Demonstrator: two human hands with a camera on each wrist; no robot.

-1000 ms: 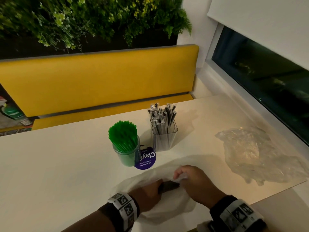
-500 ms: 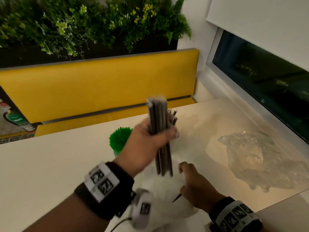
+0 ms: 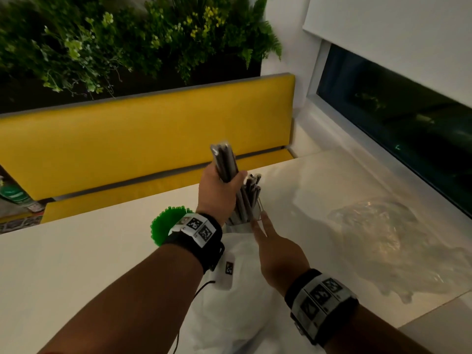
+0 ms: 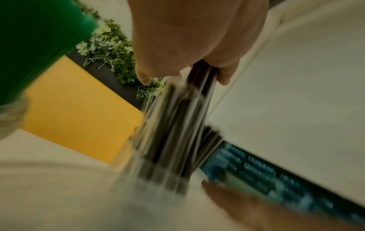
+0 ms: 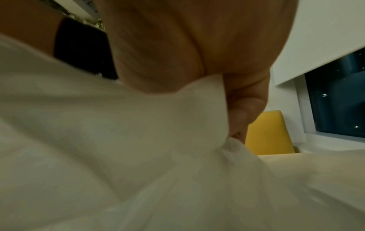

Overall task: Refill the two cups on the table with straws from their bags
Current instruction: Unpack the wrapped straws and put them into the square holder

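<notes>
Since half a second back, my left hand [image 3: 219, 192] has carried its bundle of wrapped dark straws [image 3: 224, 159] up from over the white bag [image 3: 237, 297] to the clear square cup [image 3: 255, 213] toward the far edge of the worktop [image 3: 76, 264], and their lower ends now sit among the straws already standing there. Those fingers are curled tight round the bundle. My right hand [image 3: 278, 249] has left the bag's mouth — seen from the head, its fingers [image 3: 258, 226] reach out straight, tips at the cup's near wall, yet the wrist view shows a fold of bag pinched under the palm.

To land this well I'd steady the cup with the right hand, keep the bundle upright, ease it to the bottom, and only then loosen — dropping early could fan the straws out or tip the cup.

Just left stands the cup of green straws [image 3: 166, 223], full. A crumpled clear bag [image 3: 378, 241] lies near the right edge.

No writing reads here; only square coded tags on the wristbands [image 3: 196, 226].
</notes>
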